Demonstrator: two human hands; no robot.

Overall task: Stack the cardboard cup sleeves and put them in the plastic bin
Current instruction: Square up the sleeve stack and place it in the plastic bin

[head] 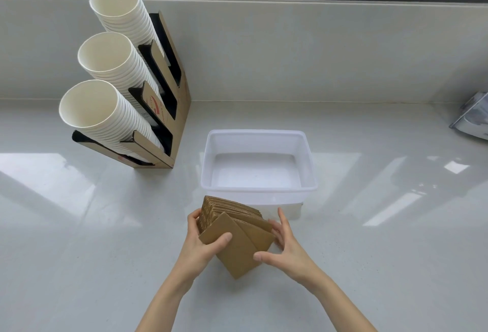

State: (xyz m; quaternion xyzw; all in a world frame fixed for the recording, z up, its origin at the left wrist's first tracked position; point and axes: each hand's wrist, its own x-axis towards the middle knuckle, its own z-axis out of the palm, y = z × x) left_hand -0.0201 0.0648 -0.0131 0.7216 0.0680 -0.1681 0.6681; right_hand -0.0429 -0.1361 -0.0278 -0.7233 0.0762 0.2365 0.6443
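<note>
A bundle of several flat brown cardboard cup sleeves (237, 236) is held just above the white counter, fanned out and uneven at its near end. My left hand (202, 246) grips the bundle's left side, thumb on the top sleeve. My right hand (284, 246) presses against the right side, thumb at the near corner and fingers spread along the edge. The translucent white plastic bin (257, 190) stands directly behind the bundle, with nothing inside it.
A cardboard cup dispenser (169, 109) with three tilted stacks of white paper cups (105, 109) stands at the back left. A wrapped package (472, 117) lies at the right edge. A low wall and window run along the back.
</note>
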